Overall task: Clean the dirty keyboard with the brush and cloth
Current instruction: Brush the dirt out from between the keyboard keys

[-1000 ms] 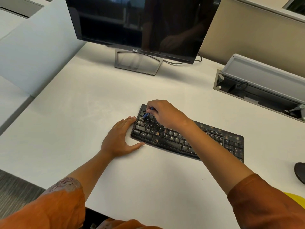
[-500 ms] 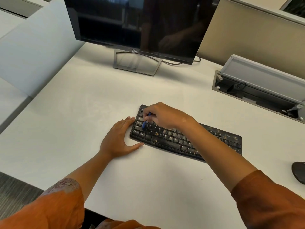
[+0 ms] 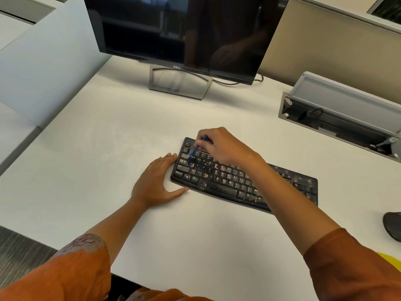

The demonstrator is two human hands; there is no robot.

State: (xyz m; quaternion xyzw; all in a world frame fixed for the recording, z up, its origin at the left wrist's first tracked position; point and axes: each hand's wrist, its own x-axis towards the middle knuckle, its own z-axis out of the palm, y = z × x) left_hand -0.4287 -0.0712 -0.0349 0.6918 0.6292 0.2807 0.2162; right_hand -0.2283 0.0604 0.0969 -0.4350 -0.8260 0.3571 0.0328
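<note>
A black keyboard [image 3: 227, 181] speckled with brown dirt lies across the middle of the white desk [image 3: 108, 148]. My right hand [image 3: 223, 146] is over its upper left keys, pinching a small blue brush [image 3: 196, 148] whose pale bristles touch the keys near the left end. My left hand [image 3: 156, 183] lies flat on the desk, fingers and thumb pressed against the keyboard's left edge. A yellow patch [image 3: 390, 261], perhaps the cloth, shows at the right edge.
A dark Dell monitor [image 3: 184, 29] on a grey stand [image 3: 180, 81] is behind the keyboard. An open grey cable tray [image 3: 338, 109] sits in the desk at the right. A dark mouse [image 3: 392, 227] lies at the right edge. Partition panels stand at left and back.
My right hand has shifted the brush a little over the upper left keys, with its tip now angled down to the left. My left hand stays against the keyboard.
</note>
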